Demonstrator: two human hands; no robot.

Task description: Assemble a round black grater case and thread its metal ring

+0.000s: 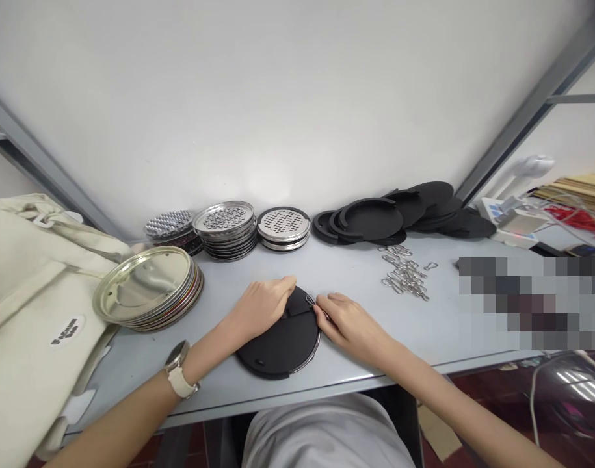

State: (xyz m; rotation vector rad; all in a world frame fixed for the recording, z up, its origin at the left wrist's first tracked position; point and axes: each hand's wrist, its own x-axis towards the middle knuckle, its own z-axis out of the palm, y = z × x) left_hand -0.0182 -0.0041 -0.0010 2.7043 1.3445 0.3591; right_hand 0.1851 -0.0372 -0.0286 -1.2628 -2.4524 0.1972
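Note:
A black round disc [277,348] with a shiny metal rim along its right side lies on the table in front of me. My left hand [263,307] holds it from the upper left, fingers bent over its far part near a raised rectangular piece. At the disc's upper right edge, my right hand [348,322] pinches a small silver wire clip [311,299]; part of the clip is hidden by the fingers. Farther off to the right, a loose pile of similar wire clips [405,273] lies on the table.
Along the wall stand stacks of perforated grater discs [224,218] and black round covers [370,220]. Gold-coloured metal lids [148,286] are stacked at left, beside a cream canvas bag [28,312]. The table's front edge [356,380] runs close to my lap. A blurred-out patch covers the right side.

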